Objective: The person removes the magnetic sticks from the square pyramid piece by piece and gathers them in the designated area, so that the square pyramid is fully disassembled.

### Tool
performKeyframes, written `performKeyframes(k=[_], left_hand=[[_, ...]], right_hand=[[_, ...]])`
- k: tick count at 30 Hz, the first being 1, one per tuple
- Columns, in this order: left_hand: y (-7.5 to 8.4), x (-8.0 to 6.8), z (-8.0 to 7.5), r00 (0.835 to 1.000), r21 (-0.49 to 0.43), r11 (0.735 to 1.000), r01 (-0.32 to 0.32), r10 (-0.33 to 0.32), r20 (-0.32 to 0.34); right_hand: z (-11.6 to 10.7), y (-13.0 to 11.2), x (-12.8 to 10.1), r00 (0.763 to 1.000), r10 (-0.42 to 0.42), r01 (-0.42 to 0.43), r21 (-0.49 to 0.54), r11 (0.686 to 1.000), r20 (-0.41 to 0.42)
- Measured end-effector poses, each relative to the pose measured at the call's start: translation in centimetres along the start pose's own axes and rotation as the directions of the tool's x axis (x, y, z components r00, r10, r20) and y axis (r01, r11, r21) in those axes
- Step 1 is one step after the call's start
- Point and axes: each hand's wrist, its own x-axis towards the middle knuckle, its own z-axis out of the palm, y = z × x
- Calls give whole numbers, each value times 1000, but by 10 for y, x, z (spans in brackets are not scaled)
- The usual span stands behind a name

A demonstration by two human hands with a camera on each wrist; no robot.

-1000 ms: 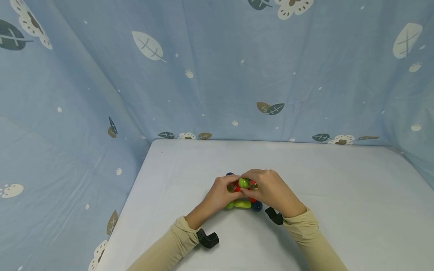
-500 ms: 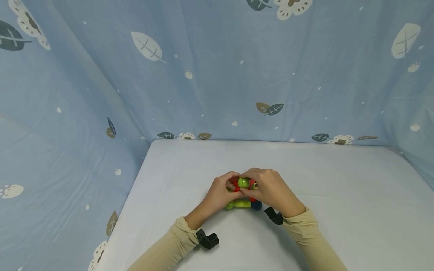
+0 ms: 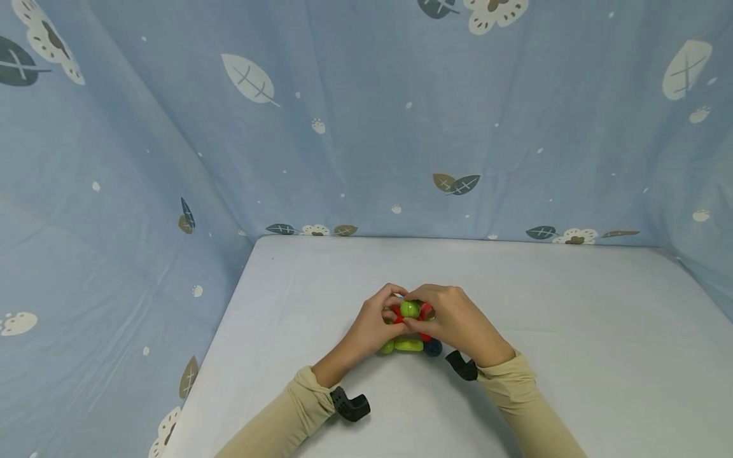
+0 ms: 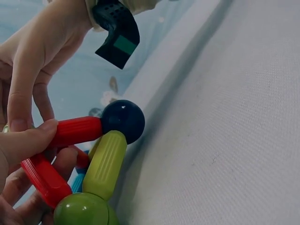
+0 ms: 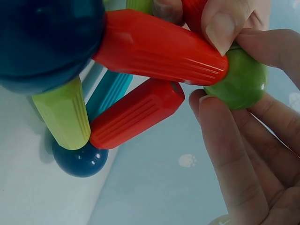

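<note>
Between my hands stands a frame of magnetic rods and balls. Its base has a yellow-green rod point(image 3: 409, 345) joining a green ball and a dark blue ball point(image 3: 432, 347). Red rods point(image 5: 159, 47) slant up to a green top ball point(image 3: 410, 309). My right hand point(image 3: 460, 321) pinches that ball between thumb and fingers. My left hand point(image 3: 372, 324) grips a red rod beside it, its thumb point(image 4: 35, 140) along the rod near the ball. In the right wrist view, a lower red rod point(image 5: 138, 112) rises from a blue ball, its upper end slightly apart from the top ball. Fingers partly hide the frame.
The frame stands on a white table point(image 3: 544, 305). A blue patterned cloth point(image 3: 355, 127) hangs behind and at the sides. Black wrist camera mounts point(image 3: 350, 405) jut out below both wrists.
My left fingers have shifted upward and bent more around the far side of the frame, covering the far blue ball. The right hand has barely moved.
</note>
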Motion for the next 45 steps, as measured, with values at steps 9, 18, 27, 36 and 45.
performKeyframes(k=[9, 18, 27, 36, 45], left_hand=[[-1, 0, 0, 1000, 31, 1000, -2, 2, 8], [0, -1, -1, 1000, 88, 996, -6, 5, 4], [2, -1, -1, 1000, 113, 993, -26, 27, -12], [2, -1, -1, 1000, 155, 988, -7, 5, 14], [3, -2, -2, 1000, 184, 983, -13, 10, 17]], right_hand=[[1, 0, 0, 1000, -4, 4, -4, 1000, -7], [0, -2, 1, 1000, -9, 9, -19, 1000, -4], [0, 0, 2, 1000, -27, 27, 38, 999, 1], [0, 3, 3, 1000, -29, 28, 42, 999, 11], [1, 2, 1, 1000, -10, 10, 58, 998, 0]])
